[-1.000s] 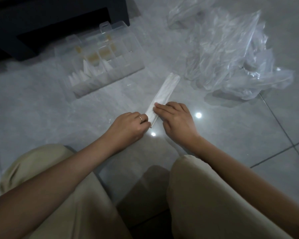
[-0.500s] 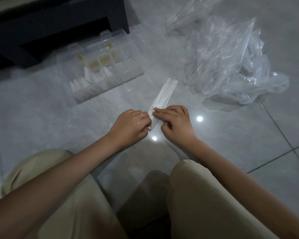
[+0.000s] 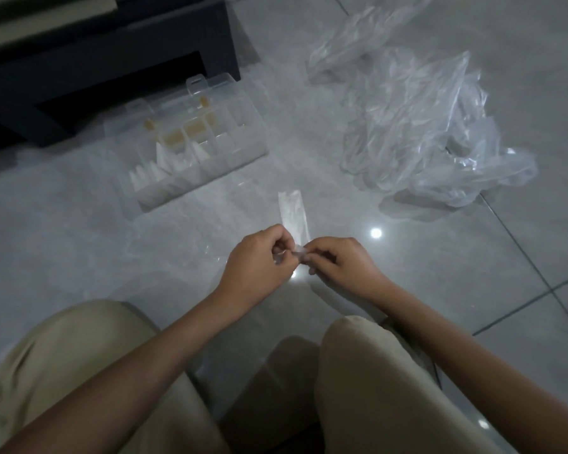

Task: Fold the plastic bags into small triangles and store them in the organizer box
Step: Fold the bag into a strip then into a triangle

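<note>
A plastic bag folded into a narrow strip [image 3: 293,214] lies on the grey tiled floor and runs away from me. Its near end is lifted between both hands. My left hand [image 3: 259,267] pinches that end with curled fingers. My right hand [image 3: 340,265] pinches the same end from the right. The clear organizer box [image 3: 240,155] stands open at the upper left, with several white folded triangles [image 3: 164,162] in its front compartments. A heap of loose clear plastic bags [image 3: 417,126] lies at the upper right.
A dark piece of furniture [image 3: 112,70] stands behind the box at the top left. My knees in beige trousers [image 3: 368,371] fill the bottom of the view. Another flat clear bag [image 3: 164,267] lies on the floor under my left hand.
Both hands have lifted the strip's near end off the floor and now pinch it between them. The strip has swung from slanting right to pointing straight away.
</note>
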`<state>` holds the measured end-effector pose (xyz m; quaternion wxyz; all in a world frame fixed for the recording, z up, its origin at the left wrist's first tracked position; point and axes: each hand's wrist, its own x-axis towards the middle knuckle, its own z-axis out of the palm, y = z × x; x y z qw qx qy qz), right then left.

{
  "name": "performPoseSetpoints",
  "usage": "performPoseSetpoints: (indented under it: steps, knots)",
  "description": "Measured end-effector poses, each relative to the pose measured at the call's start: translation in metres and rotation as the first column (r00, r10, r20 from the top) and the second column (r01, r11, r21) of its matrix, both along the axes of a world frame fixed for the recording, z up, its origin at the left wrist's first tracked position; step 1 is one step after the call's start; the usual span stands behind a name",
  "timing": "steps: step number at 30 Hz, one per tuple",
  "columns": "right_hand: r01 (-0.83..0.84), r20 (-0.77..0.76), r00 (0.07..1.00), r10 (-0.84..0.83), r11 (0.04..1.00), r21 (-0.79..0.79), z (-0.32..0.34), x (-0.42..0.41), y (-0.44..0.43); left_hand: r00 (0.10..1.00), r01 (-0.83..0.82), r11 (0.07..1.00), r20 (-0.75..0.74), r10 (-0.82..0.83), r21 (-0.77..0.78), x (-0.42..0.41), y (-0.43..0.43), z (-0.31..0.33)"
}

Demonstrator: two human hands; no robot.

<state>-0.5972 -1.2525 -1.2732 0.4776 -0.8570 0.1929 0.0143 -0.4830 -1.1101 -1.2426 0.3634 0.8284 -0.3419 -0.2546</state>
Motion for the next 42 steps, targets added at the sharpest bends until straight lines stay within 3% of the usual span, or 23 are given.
performPoseSetpoints:
  steps: [2,4,9,12,15,19,22,28,33,36,42]
  knots:
    - [0.056,-0.031,0.998,-0.052,0.987,0.150,0.003,-0.007,0.004,0.989,-0.012,1.000,-0.147,0.010,-0.014,-0.003,0.000,0.003]
    - [0.073,-0.034,0.997,-0.068,0.980,0.184,0.005,-0.013,0.006,0.966,-0.035,0.998,-0.257,0.019,-0.057,-0.006,0.000,0.008]
    - [0.075,-0.056,0.996,-0.065,0.977,0.201,0.010,-0.020,0.004,0.945,-0.088,0.991,-0.324,0.051,-0.102,0.002,0.001,0.011]
    - [0.083,-0.081,0.995,-0.066,0.971,0.226,0.010,-0.020,-0.002,0.983,-0.147,0.987,-0.119,0.139,-0.062,0.019,-0.002,-0.003]
    - [0.117,-0.108,0.990,-0.092,0.959,0.257,0.008,-0.020,-0.004,0.993,-0.007,0.995,0.120,-0.005,0.102,0.039,-0.012,-0.017]
    - [0.114,-0.118,0.989,-0.090,0.970,0.215,0.012,-0.017,-0.002,0.979,0.088,0.973,0.163,-0.124,0.215,0.045,-0.035,-0.022]
    - [0.048,-0.131,0.991,-0.035,0.995,0.090,0.015,-0.016,0.000,0.948,0.168,0.949,0.219,-0.230,0.268,0.043,-0.036,-0.025]
    - [-0.066,-0.154,0.987,0.053,0.995,-0.077,0.023,-0.013,0.005,0.943,0.246,0.957,0.189,-0.273,0.151,0.036,-0.023,-0.020]
    - [-0.114,-0.150,0.984,0.091,0.982,-0.151,0.028,-0.017,0.008,0.985,0.140,0.980,0.084,-0.153,0.140,0.026,-0.028,-0.018]
    - [-0.120,-0.155,0.983,0.095,0.980,-0.159,0.027,-0.019,0.009,0.994,0.002,0.998,-0.106,0.005,0.070,0.023,-0.035,-0.020]
    - [-0.034,-0.147,0.989,0.021,0.996,-0.085,0.031,-0.024,0.001,0.868,-0.182,0.983,-0.469,0.161,0.001,0.030,-0.032,-0.011]
